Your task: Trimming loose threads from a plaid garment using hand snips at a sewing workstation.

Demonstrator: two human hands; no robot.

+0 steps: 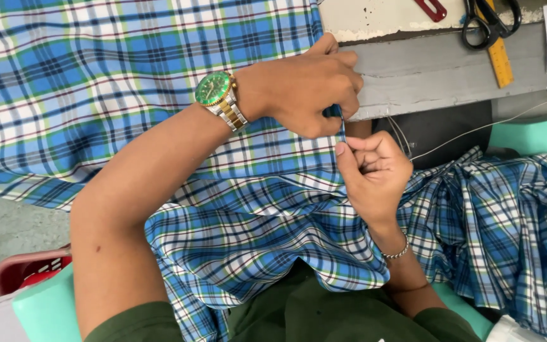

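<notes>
Grey desk [438, 69] edge up top, blue plaid cloth [115, 82] spread over it and spilling onto lap. Left hand [308, 85] with watch at cloth edge by desk edge, fingers pinched shut on fold. Right hand [375, 171] just below, fingers curled, thumb pressing same fold. Scissors [490, 24], yellow ruler [500, 57] farther back on desk.

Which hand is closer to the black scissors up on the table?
Left. The left hand rests by the table edge, below-left of the scissors. The right hand sits lower, over the cloth.
</notes>
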